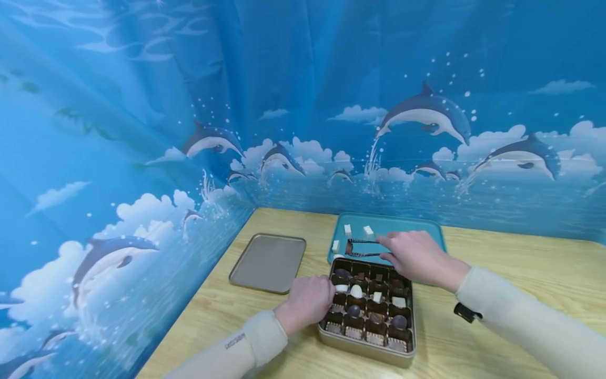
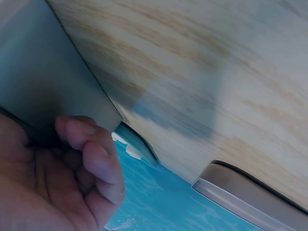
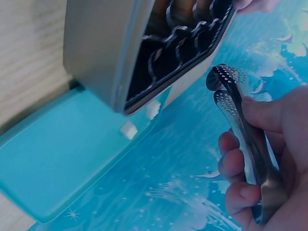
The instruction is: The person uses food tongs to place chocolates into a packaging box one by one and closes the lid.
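Note:
My right hand (image 1: 416, 255) holds metal tongs (image 3: 245, 130) with perforated tips over the teal tray. A brown chocolate (image 1: 349, 247) sits between the tips. At the near side stands a metal box (image 1: 364, 350) with a dark divided insert. White, brown and dark chocolates lie in many of its compartments, and the front row shows ribbed bottoms. With curled fingers my left hand (image 1: 307, 300) grips the box's left edge; in the left wrist view its fingertips (image 2: 96, 154) lie against the metal side wall.
Behind the box lies the teal tray (image 1: 407, 223), bearing several white pieces such as a white block (image 1: 368, 231). A flat metal lid (image 1: 270, 260) rests on the wooden table (image 1: 511, 268) to the left. A dolphin-printed curtain (image 1: 303, 105) borders the table's back and left.

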`<state>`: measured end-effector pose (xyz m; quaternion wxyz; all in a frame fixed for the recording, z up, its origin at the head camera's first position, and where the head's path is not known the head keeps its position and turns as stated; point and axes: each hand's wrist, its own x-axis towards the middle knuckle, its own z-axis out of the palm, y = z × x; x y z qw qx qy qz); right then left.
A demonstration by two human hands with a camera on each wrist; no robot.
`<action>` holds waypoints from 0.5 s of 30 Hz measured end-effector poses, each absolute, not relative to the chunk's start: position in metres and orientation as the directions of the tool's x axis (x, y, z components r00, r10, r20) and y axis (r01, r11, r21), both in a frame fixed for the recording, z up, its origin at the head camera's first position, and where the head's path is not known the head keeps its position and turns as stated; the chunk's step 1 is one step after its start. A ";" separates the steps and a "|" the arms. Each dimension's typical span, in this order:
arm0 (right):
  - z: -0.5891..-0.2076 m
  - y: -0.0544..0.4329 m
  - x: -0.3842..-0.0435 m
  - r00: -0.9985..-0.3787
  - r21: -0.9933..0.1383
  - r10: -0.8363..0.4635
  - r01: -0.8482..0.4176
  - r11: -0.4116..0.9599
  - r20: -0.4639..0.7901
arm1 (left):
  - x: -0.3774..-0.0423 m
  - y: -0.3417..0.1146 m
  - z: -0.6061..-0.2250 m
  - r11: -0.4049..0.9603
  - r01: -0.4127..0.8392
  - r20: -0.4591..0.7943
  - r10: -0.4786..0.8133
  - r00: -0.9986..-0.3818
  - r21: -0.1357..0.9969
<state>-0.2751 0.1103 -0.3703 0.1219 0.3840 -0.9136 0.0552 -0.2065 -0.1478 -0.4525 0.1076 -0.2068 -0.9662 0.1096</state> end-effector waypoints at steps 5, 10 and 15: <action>-0.364 0.116 -0.253 -0.654 -0.016 -0.702 -0.735 0.678 0.282 | -0.206 -0.148 -0.453 0.892 0.376 0.176 0.424 -0.889 -0.252; -0.365 0.120 -0.235 -0.631 -0.022 -0.723 -0.758 0.652 0.282 | -0.206 -0.148 -0.454 0.893 0.362 0.207 0.420 -0.884 -0.267; -0.367 0.119 -0.219 -0.614 -0.041 -0.745 -0.778 0.627 0.259 | -0.207 -0.148 -0.456 0.902 0.345 0.230 0.405 -0.885 -0.259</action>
